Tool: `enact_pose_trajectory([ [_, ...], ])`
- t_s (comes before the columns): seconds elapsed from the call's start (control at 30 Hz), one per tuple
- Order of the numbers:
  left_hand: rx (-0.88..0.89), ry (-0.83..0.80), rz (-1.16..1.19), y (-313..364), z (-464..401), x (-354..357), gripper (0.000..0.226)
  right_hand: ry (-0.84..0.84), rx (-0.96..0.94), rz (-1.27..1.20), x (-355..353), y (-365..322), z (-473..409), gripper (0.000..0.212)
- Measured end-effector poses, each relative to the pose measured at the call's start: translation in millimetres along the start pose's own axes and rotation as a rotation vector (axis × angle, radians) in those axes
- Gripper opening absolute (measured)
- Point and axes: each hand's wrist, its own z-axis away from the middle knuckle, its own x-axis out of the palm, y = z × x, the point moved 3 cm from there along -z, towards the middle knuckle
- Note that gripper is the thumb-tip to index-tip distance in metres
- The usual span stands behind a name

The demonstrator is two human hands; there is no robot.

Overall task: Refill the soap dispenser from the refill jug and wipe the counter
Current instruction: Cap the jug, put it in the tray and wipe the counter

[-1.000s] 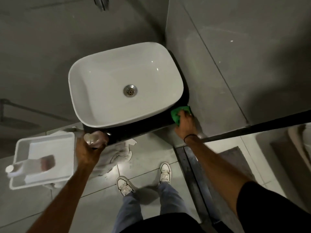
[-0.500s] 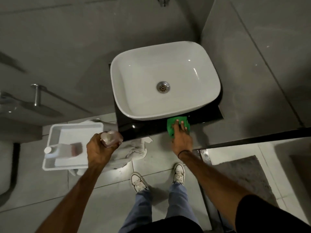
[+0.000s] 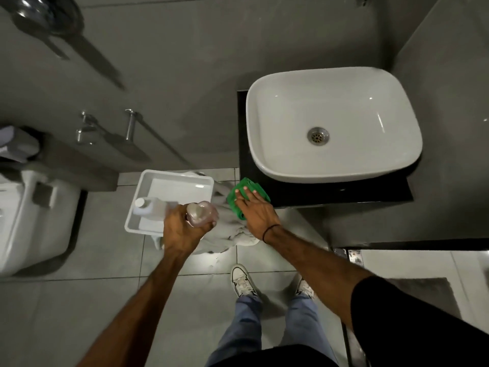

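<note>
Right hand (image 3: 255, 210) flat, fingers straight, pressing green cloth (image 3: 247, 196) at worktop (image 3: 330, 196) left front corner; left hand (image 3: 182, 229) grips soap dispenser (image 3: 199, 214) over floor. Risk: cloth slides off edge, dispenser slips or spills; refill jug (image 3: 150, 205) lies in tray (image 3: 169, 178)

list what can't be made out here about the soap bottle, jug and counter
Head view only:
- Soap dispenser: pump and fill level hidden by the left hand and its grip.
- Refill jug: label blurred, body partly behind that hand.
- Counter: mostly covered by the basin; wetness unreadable on black.
</note>
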Motion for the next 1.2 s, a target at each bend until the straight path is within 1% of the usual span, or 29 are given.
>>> enact_pose_trajectory([
  [0.1, 0.022, -0.017, -0.014, 3.1, 0.9, 3.0, 0.068, -0.047, -0.083, 0.070, 0.6, 14.8, 7.8, 0.075],
  [0.2, 0.030, -0.025, -0.025, 9.5, 1.4, 10.1, 0.068, -0.028, -0.063, 0.075, -0.1, 40.0, 27.1, 0.067],
  [0.4, 0.004, -0.071, -0.058, 28.8, 0.7, 39.4, 0.073, 0.045, 0.122, 0.008, -17.6, 125.9, 84.2, 0.066],
  [0.5, 0.013, -0.092, -0.078, 43.7, 2.3, 57.4, 0.072, 0.010, 0.237, -0.020, -28.4, 176.2, 114.8, 0.068],
  [0.63, 0.023, -0.095, -0.125, 64.4, 9.2, 76.7, 0.069, -0.051, 0.368, -0.024, -45.5, 240.1, 153.7, 0.078],
  [0.73, 0.019, -0.088, -0.131, 75.0, 15.6, 87.8, 0.065, -0.046, 0.500, -0.015, -59.2, 284.6, 178.5, 0.074],
  [0.83, 0.015, -0.097, -0.175, 82.2, 21.0, 97.7, 0.060, -0.016, 0.620, -0.036, -74.5, 317.0, 187.6, 0.065],
  [0.9, 0.010, -0.093, -0.199, 85.4, 22.9, 103.4, 0.060, -0.003, 0.658, -0.042, -83.2, 329.2, 187.2, 0.061],
  [1.0, 0.003, -0.090, -0.241, 87.2, 23.5, 108.8, 0.061, -0.003, 0.676, -0.042, -84.9, 329.2, 186.7, 0.059],
  [1.13, -0.029, -0.072, -0.196, 87.4, 22.2, 112.7, 0.061, 0.025, 0.773, -0.021, -64.2, 303.0, 195.5, 0.064],
  [1.2, -0.033, -0.064, -0.186, 89.1, 20.4, 114.5, 0.061, 0.007, 0.767, -0.034, -52.0, 282.8, 194.3, 0.067],
])
